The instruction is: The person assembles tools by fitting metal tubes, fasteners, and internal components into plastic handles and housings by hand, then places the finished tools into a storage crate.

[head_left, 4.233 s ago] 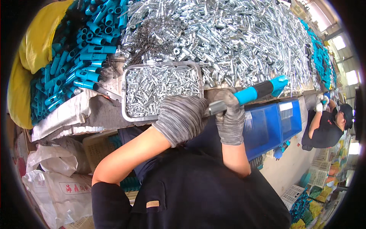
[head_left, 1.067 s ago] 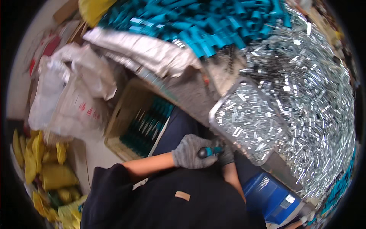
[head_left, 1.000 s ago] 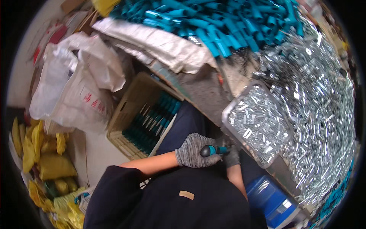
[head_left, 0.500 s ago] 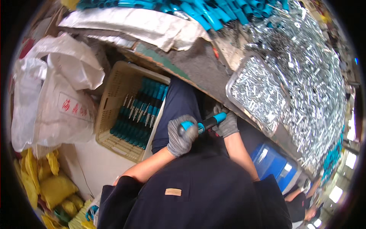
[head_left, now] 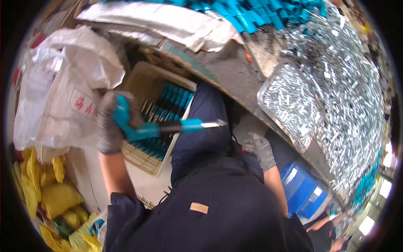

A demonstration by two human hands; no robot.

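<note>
My left hand (head_left: 110, 124), in a grey glove, is closed around the bent teal end of a teal-and-black handled tool (head_left: 168, 127). Its silver tip points right, across my thigh, and motion blurs it. Beneath the tool stands a beige plastic crate (head_left: 136, 82) with rows of similar teal-and-black pieces (head_left: 170, 101), some showing metal shafts. My right hand (head_left: 261, 151), gloved too, hovers by my lap below the bench edge, its fingers loosely stretched and nothing visible in them. A small red spot shows beside its fingertips; what it belongs to is unclear.
The bench (head_left: 226, 71) slants across ahead, bearing a clear tray (head_left: 289, 98) of small metal parts, a large heap of metal parts (head_left: 348, 109) and teal tubes (head_left: 268, 12). A white sack (head_left: 63, 96) stands left, a blue bin (head_left: 300, 189) right. Yellow bags (head_left: 63, 203) lie lower left.
My left hand has swung left and up from my lap to above the crate, carrying the tool. My right hand has come off the tool's other end and moved slightly right.
</note>
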